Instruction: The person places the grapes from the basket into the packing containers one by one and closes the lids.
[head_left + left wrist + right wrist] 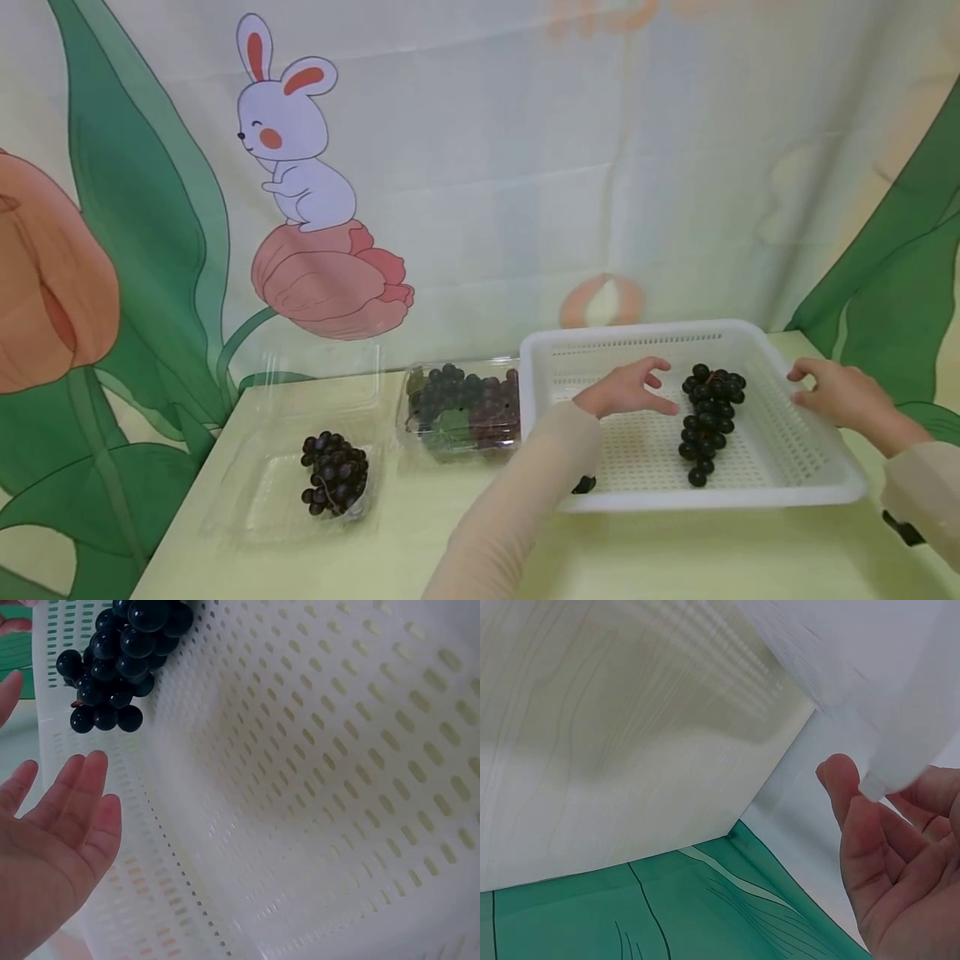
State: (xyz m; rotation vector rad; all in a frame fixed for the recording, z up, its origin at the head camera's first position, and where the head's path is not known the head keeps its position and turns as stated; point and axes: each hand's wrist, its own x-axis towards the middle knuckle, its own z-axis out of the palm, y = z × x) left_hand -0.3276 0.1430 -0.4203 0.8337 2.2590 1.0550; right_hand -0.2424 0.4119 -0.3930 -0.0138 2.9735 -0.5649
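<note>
A bunch of dark grapes (707,417) lies in the right half of a white perforated plastic basket (645,498). My left hand (626,390) hovers inside the basket, left of that bunch, fingers spread and nothing in them. In the left wrist view the hand (64,840) is apart from the grapes (120,664). At the basket's right rim is my right hand (847,396), thumb and fingers bent with a gap between them. The right wrist view puts the hand's fingertips (862,814) close against the rim (889,776); whether they touch is unclear.
More dark grapes (583,484) show partly behind the left forearm in the basket. Left of it stands a clear clamshell box (461,446) with dark and reddish grapes. Farther left, an opened clear box (273,492) holds a bunch of grapes (335,473). A printed curtain (480,217) hangs behind.
</note>
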